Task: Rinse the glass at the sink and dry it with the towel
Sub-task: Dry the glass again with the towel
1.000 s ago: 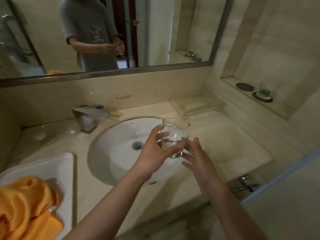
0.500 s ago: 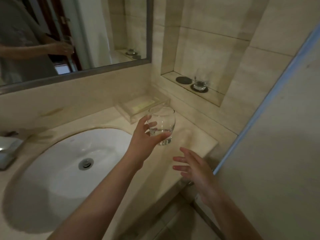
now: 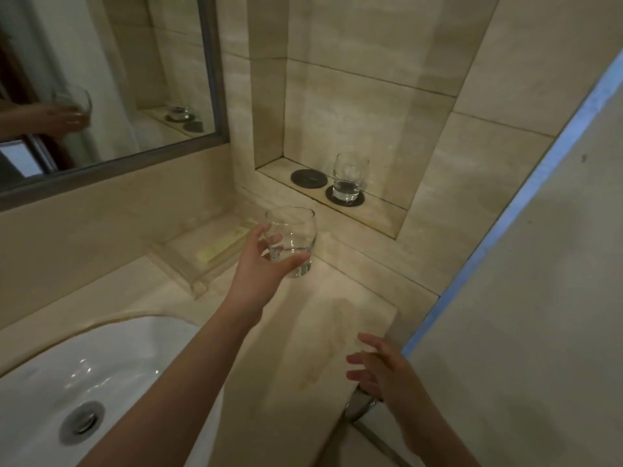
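Glass (image 3: 292,241) held upright in the left hand (image 3: 261,274), fingers (image 3: 273,238) curled round the far side and thumb across the near side, gripping it low on the body. Raised clear above the surface (image 3: 313,338), beyond the sink (image 3: 111,362) and just short of the wall niche (image 3: 367,210). Left arm stretched long and nearly straight, reaching diagonally away from the sink toward that niche. Right hand (image 3: 381,372) low, at the surface's near right corner, fingers spread and loosely extended, holding nothing. In the niche: an uncovered dark coaster (image 3: 308,178), and beside it a second glass (image 3: 350,176) standing on another coaster (image 3: 344,197). Clear tray (image 3: 205,254) on the surface just left of the held glass, between sink and niche. Bare stretch of surface under and behind the glass. Right of the niche, a wall panel (image 3: 539,298) closing off that side.
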Motion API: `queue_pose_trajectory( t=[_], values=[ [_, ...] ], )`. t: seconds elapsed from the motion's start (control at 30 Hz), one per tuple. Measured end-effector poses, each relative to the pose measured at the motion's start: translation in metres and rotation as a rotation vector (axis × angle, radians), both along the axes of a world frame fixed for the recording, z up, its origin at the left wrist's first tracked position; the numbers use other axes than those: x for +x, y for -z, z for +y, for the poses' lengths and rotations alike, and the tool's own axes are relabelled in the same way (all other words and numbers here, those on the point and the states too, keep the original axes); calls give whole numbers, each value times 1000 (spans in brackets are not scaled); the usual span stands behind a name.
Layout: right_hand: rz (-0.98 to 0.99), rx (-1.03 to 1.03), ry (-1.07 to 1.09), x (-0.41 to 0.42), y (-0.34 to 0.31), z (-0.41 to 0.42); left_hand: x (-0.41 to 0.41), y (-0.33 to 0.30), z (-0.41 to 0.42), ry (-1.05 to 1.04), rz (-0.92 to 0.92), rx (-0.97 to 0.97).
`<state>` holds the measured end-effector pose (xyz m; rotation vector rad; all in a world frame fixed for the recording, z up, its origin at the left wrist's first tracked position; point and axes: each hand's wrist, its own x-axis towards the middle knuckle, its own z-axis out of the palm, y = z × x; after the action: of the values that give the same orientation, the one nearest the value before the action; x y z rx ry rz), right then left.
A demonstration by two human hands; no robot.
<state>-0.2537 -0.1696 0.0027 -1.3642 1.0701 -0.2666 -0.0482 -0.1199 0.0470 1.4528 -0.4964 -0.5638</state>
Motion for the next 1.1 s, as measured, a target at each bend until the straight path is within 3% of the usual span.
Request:
queue_pose_trajectory(
  t=[0.57,1.1],
  values=[
    [-168,13,-176,89,-8,-149,95,-8,-157,-122,-26,20],
    [-227,111,-351,112,18,-193,138,0,-230,-161,-74,64]
  ],
)
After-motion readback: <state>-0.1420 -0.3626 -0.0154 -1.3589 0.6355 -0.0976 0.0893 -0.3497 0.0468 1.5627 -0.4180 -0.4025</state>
